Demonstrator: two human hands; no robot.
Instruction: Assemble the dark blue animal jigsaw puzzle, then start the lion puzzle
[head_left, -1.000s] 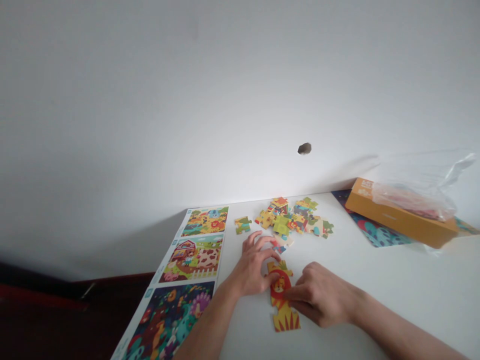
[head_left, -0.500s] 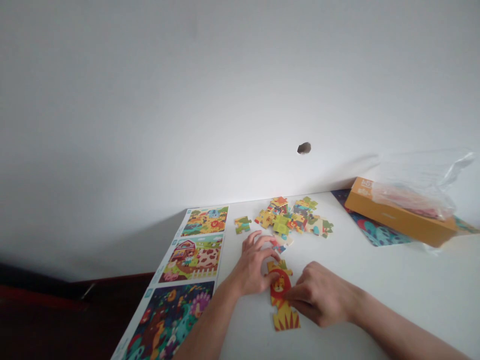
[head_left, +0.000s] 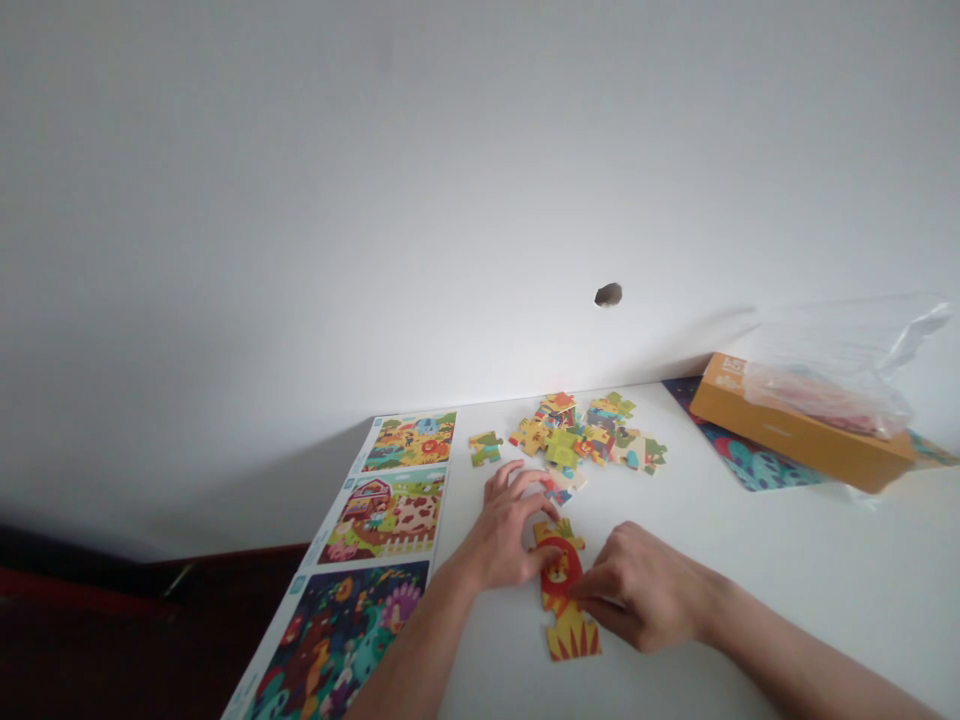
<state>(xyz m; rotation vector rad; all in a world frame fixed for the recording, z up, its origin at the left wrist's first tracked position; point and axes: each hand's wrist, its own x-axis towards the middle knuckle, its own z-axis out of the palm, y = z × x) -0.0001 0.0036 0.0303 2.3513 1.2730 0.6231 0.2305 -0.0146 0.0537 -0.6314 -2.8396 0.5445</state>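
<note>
Joined jigsaw puzzle pieces (head_left: 574,637) form a short strip flat on the table, with a lion's face in a red mane and yellow-and-red grass below. My left hand (head_left: 511,535) rests on its upper left side, the thumb on the lion's mane and the index finger at the top edge. Its other fingers are spread over the table. At the strip's right edge, my right hand (head_left: 643,588) is curled, thumb and index fingertips against the lion piece. A heap of loose puzzle pieces (head_left: 562,448) lies beyond my left fingers. One green-and-yellow piece (head_left: 486,448) lies apart.
A printed picture sheet (head_left: 390,515) with several scenes lies along the table's left edge. To the right, an orange box (head_left: 795,432) holds a clear plastic bag (head_left: 832,390) and sits on a dark picture sheet (head_left: 772,470). A wall (head_left: 480,200) with a hole stands behind.
Almost nothing differs. My left thumb has shifted slightly on the lion piece; both hands stay at the strip.
</note>
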